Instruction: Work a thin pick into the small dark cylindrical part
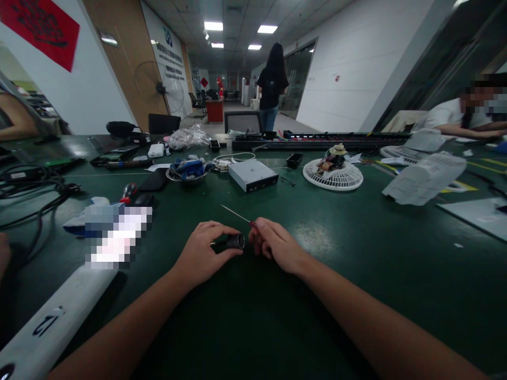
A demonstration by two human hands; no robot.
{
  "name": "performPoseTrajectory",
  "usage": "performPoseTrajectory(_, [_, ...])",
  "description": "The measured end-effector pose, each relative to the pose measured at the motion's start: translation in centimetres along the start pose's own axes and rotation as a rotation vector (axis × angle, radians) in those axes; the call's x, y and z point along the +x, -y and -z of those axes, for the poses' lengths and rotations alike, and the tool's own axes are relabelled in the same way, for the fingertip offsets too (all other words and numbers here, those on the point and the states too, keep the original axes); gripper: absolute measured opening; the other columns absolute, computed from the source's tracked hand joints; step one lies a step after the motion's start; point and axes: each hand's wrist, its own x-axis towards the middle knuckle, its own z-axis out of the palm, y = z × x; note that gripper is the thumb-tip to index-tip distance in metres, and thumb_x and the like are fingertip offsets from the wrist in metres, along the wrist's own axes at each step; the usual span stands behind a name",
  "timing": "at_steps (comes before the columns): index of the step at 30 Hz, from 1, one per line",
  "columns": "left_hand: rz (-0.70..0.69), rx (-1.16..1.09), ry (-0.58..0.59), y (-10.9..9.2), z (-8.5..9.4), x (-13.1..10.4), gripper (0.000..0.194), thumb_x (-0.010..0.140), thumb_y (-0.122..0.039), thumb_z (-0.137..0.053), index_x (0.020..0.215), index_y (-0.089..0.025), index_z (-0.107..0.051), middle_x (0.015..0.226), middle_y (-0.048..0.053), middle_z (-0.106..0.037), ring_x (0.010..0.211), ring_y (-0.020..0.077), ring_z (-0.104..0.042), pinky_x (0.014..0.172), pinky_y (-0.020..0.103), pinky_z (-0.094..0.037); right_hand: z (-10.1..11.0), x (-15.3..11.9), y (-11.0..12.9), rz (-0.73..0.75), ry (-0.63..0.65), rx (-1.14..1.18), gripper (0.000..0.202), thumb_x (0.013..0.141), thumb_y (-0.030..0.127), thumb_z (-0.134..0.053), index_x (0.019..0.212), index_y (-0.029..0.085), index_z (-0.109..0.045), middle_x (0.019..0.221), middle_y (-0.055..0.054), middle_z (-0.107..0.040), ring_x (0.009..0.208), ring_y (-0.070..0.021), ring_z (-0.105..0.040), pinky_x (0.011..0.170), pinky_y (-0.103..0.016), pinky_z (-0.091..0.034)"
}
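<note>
Between the thumb and fingers of my left hand is a small black cylindrical part, its round end facing right. My right hand is closed around the red handle of a thin screwdriver, whose metal shaft points up and to the left. The two hands are close together but apart, above the dark green table. The screwdriver's tip touches nothing that I can make out.
Beyond the hands are a grey box-shaped drive, a bowl with blue items and a white fan grille. A long white device lies at left, near gloves and cables. White plastic parts stand at right. People are around.
</note>
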Motion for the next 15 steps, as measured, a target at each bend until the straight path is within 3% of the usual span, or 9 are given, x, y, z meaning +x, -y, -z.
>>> performPoseTrajectory(2, [0.048,0.049,-0.032,0.4,0.2,0.1,0.032,0.072,-0.03,-0.081,0.101,-0.025,-0.069,0.1,0.003,-0.07,0.097,0.026,-0.062,0.087,0.046,-0.047,1.0,-0.1,0.2,0.054,-0.062,-0.132,0.042,0.101,0.044,-0.028,0.082,0.019,-0.056,0.069,-0.001,-0.058,0.058,-0.0123,-0.054,0.058,-0.027,-0.04])
performPoseTrajectory(6, [0.128,0.111,-0.118,1.2,0.5,0.2,0.03,0.075,-0.036,-0.077,0.101,-0.024,-0.068,0.101,0.004,-0.071,0.095,0.0272,-0.063,0.084,0.047,-0.049,3.1,-0.1,0.6,0.122,-0.105,-0.438,0.021,0.096,0.031,-0.048,0.101,0.02,-0.065,0.078,-0.002,-0.065,0.066,-0.0149,-0.057,0.061,-0.029,-0.041])
performPoseTrajectory(10, [0.157,0.107,-0.142,1.6,0.6,0.1,0.029,0.076,-0.038,-0.075,0.101,-0.024,-0.068,0.1,0.005,-0.071,0.093,0.0277,-0.065,0.082,0.047,-0.049,3.9,-0.1,0.7,0.204,-0.073,-0.466,0.024,0.094,0.025,-0.049,0.109,0.023,-0.067,0.1,-0.005,-0.07,0.085,-0.0177,-0.062,0.072,-0.031,-0.046])
performPoseTrajectory(15, [0.098,0.087,-0.094,1.6,0.5,0.0,0.031,0.074,-0.037,-0.076,0.101,-0.026,-0.068,0.1,0.004,-0.071,0.095,0.0279,-0.063,0.083,0.048,-0.048,3.5,-0.1,1.0,0.23,-0.065,-0.545,0.025,0.094,0.025,-0.049,0.109,0.021,-0.069,0.088,-0.005,-0.068,0.076,-0.0166,-0.061,0.07,-0.031,-0.045])
